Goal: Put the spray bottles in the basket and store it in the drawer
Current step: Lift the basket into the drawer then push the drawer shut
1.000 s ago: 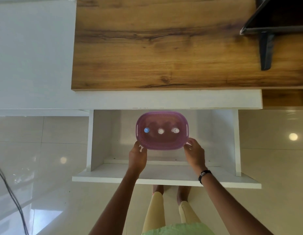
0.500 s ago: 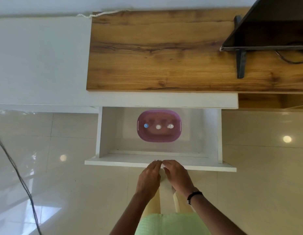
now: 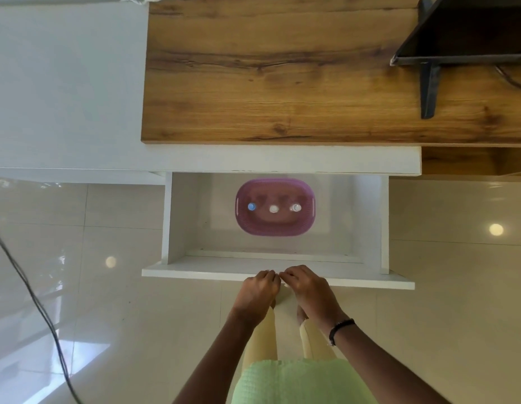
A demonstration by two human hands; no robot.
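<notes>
Hands (image 3: pixel 282 290) now off basket (image 3: pixel 275 230), on drawer (image 3: pixel 224 271) front

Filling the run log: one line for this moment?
basket: in open drawer | three bottles inside | left hand, right hand: on drawer front

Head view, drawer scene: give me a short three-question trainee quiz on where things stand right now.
1. True or false: the basket sits inside the open drawer.
2. How many bottle caps show in the basket? A) two B) three C) four
3. Fill in: the left hand and right hand are both at the drawer's ____ edge.

Key: 1 true. 2 B: one blue cap, two white caps. 3 front; whether they grip it cannot be told.
</notes>
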